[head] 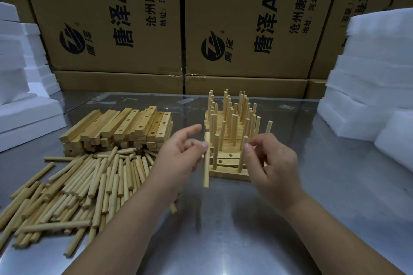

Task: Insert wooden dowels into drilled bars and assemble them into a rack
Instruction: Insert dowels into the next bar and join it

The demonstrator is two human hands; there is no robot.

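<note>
My left hand point(178, 158) pinches a loose wooden dowel point(206, 169) upright, just left of the nearest drilled bar point(228, 173). That bar lies on the metal table with two dowels standing in it. My right hand point(271, 163) pinches the top of the right standing dowel point(242, 154). Behind it stands a cluster of finished bars with upright dowels point(232, 118). A heap of loose dowels point(73, 187) lies at the left, with a stack of drilled bars point(125, 127) behind it.
Large cardboard boxes point(134, 18) wall off the back of the metal table point(223, 230). White foam blocks are stacked at the left point(20, 87) and at the right point(371, 78).
</note>
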